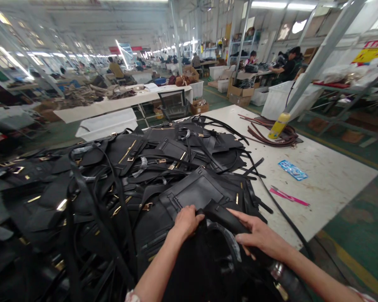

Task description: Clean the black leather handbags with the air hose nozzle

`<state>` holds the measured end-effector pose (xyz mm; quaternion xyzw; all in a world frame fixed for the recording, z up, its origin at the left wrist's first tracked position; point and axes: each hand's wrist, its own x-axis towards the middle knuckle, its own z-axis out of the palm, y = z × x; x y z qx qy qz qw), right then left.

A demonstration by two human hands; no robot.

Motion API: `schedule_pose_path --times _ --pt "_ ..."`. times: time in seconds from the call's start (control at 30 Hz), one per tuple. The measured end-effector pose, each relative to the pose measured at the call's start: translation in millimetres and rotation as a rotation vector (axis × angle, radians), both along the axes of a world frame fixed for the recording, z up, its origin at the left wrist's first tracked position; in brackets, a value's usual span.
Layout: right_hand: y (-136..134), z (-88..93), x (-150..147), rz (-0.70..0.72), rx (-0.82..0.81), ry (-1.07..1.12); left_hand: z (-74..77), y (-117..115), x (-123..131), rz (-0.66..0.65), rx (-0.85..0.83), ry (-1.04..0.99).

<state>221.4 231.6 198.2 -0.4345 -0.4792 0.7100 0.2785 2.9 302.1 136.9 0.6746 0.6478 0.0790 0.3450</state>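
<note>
A large heap of black leather bag pieces (195, 188) with straps and gold buckles covers the near part of the table. My left hand (187, 220) is closed on the edge of a black bag (182, 272) in front of me. To its right, my right hand (258, 235) has its thumb and fingers around a black hose-like tool (228, 220), whose nozzle end points toward my left hand. A curved handle in clear plastic wrap (229, 243) lies between the two hands.
On the white table (334, 180) at the right lie brown straps (261, 132), a yellow bottle (279, 126), a blue-and-white packet (292, 170) and a pink-handled cutter (290, 196). A white bin (107, 123) stands behind the heap. People sit at distant tables.
</note>
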Motion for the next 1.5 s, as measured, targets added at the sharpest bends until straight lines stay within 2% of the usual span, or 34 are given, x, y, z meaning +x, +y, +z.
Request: schedule_pose_path --times 0.13,0.23,0.33,0.47,0.6,0.7,0.77,0.9,1.0,1.13,1.23,1.33,1.5 --pt "-15.8 3.2 13.7 0.052 -0.035 -0.047 -1.0 -3.2 -6.5 0.024 -0.206 -0.142" --pt "-21.8 8.7 19.1 0.124 -0.046 -0.074 4.9 -13.0 -8.6 0.056 -0.428 -0.35" --pt "-25.9 16.2 20.0 0.231 -0.019 -0.114 6.1 -27.3 -3.4 0.143 -0.601 -0.555" --pt "-28.9 22.6 17.2 0.312 -0.05 -0.143 -1.3 -46.9 5.9 0.247 -0.742 -0.756" --pt "-28.2 25.6 19.3 0.298 -0.109 -0.077 -9.6 -57.2 7.4 0.297 -0.826 -0.892" --pt "-27.5 31.3 28.6 0.206 -0.081 -0.066 -10.8 -57.0 2.0 0.334 -0.857 -0.94" --pt "-29.7 37.7 35.3 0.193 -0.044 -0.124 -10.0 -55.6 -1.3 0.354 -0.868 -0.952" --pt "-40.9 48.3 38.5 0.328 -0.009 -0.288 -10.7 -55.4 0.4 0.38 -0.877 -0.959" --pt "-46.3 46.5 32.5 0.382 0.02 -0.36 -14.2 -57.9 5.9 0.401 -0.886 -0.956" --pt "-42.2 31.8 27.4 0.361 -0.063 -0.165 -13.1 -61.0 7.9 0.415 -0.928 -0.991" --pt "-37.4 20.6 31.1 0.218 -0.068 -0.031 -5.0 -61.8 4.0 0.387 -0.886 -1.071" --pt "-34.6 17.4 38.6 0.114 -0.035 -0.048 4.6 -62.6 0.6 0.348 -0.77 -1.153" --pt "-30.1 25.0 41.1 0.205 -0.005 -0.03 13.8 -66.8 5.9 0.291 -0.651 -1.17"
